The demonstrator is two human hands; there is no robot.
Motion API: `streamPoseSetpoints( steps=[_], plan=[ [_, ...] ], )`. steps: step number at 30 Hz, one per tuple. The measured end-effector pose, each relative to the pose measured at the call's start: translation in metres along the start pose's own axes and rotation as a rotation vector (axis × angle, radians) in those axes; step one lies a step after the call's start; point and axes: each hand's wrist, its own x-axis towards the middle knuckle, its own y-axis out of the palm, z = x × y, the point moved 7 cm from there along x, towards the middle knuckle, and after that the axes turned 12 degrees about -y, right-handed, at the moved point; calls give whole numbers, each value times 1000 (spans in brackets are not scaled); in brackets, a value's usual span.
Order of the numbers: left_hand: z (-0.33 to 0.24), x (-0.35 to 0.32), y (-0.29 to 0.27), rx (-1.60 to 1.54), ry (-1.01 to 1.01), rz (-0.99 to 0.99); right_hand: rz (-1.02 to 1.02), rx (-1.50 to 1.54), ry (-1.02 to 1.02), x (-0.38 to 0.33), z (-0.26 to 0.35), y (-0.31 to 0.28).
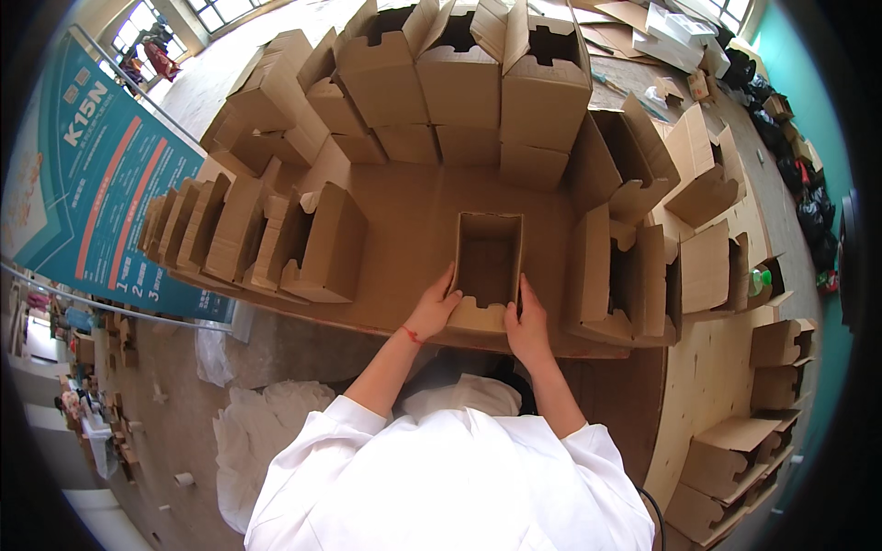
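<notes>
Open carton (489,275) is sitting in the middle of the near edge of the tabletop (409,211), mouth facing up, side walls standing squared. Can't tell whether its base is resting fully on the surface. Left hand (435,306) is grasping its near left corner, thumb by the front rim; right hand (527,321) is grasping the near right side, fingers along the outer wall. Neither is letting go.

Progress, my read: this carton's body looks formed; a notched front edge is showing, the top isn't closed, and nothing is showing inside, though the bottom is lying in shadow. The others look similarly far along: shaped, tops open.

Moving outward: a left row of cartons (328,248) is standing packed side by side. Far cartons (459,87) are lining the back, looking stacked. Right-hand cartons (611,275) are standing near the right hand, not touching it. Past them, more cartons (723,450) are lying along a pale wooden board (717,376); a green bottle (759,280) is poking out among the boxes there. A teal banner (92,174) is leaning in at left; black bags (813,216) are piling along the right wall.
</notes>
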Motion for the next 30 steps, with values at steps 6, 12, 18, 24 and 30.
streamPoseSetpoints(
  steps=[6,12,18,24,30],
  plan=[
    [-61,-47,-51,512,126,-397,-17,-20,-32,0,-22,8],
    [-95,-98,-231,704,66,-962,0,-10,-25,1,-18,9],
    [-80,-85,-224,628,-17,-437,-6,-23,-10,2,-21,6],
    [-82,-73,-234,1070,-89,-505,-28,-42,-56,1,-16,4],
    [-47,-74,-234,1618,-610,-152,-32,-49,-34,0,-19,6]
  ],
)
